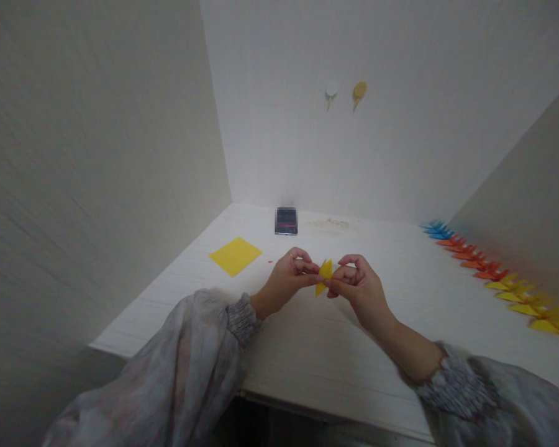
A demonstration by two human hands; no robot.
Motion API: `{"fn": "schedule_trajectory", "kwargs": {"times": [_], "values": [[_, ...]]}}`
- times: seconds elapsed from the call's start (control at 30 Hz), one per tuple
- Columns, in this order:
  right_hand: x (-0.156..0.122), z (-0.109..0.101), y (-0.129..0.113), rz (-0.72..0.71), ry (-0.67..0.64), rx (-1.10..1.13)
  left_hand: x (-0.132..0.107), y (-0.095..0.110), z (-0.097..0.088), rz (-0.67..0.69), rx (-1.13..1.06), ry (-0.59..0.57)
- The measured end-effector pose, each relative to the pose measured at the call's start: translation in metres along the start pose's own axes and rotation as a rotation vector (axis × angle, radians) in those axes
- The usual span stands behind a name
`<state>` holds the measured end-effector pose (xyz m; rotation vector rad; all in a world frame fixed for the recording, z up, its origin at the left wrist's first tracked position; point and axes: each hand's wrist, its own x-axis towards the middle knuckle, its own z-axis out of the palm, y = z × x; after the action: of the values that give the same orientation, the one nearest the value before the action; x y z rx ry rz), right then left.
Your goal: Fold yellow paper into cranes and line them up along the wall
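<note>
A small folded piece of yellow paper (325, 275) is held up over the white table (307, 347) between both hands. My left hand (289, 276) pinches its left side with fingers closed. My right hand (356, 282) pinches its right side, fingers curled in. Both hands hover a little above the table's middle. A flat square sheet of yellow paper (235, 255) lies on the table to the left of my left hand.
A row of folded paper shapes runs along the right wall: blue (435, 230), orange-red (472, 259), then yellow (528, 305). A small dark device (286, 221) lies near the back wall. Two hooks (345, 92) are on the wall. Walls close in left, back and right.
</note>
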<state>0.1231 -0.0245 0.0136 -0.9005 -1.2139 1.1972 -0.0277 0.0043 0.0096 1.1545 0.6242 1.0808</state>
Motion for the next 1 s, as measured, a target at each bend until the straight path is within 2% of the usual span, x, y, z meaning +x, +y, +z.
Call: {"fn": "schedule_trajectory", "kwargs": {"times": [0.13,0.27,0.33,0.47,0.57,0.67,0.8,1.0], "values": [[-0.001,0.001,0.003,0.001,0.013,-0.021,0.000,-0.001,0.000,0.005,0.031,0.015],[-0.001,-0.001,0.009,-0.036,-0.053,-0.075,0.000,-0.001,-0.001,0.016,0.018,0.027],[0.000,-0.004,0.011,-0.136,-0.087,-0.176,0.000,0.000,-0.001,0.026,0.039,0.036],[0.004,-0.011,0.008,-0.366,-0.074,-0.448,0.000,-0.001,0.000,0.027,0.148,-0.002],[0.008,-0.016,0.004,-0.439,-0.139,-0.558,-0.001,-0.001,-0.001,0.031,0.289,-0.044],[0.011,-0.020,0.003,-0.448,-0.208,-0.571,-0.001,0.000,-0.002,0.077,0.470,-0.047],[0.011,-0.021,0.003,-0.418,-0.225,-0.547,-0.003,0.003,-0.003,0.189,0.695,-0.034],[0.010,-0.021,0.002,-0.346,-0.223,-0.481,-0.005,0.005,-0.002,0.293,0.765,-0.013]]}}
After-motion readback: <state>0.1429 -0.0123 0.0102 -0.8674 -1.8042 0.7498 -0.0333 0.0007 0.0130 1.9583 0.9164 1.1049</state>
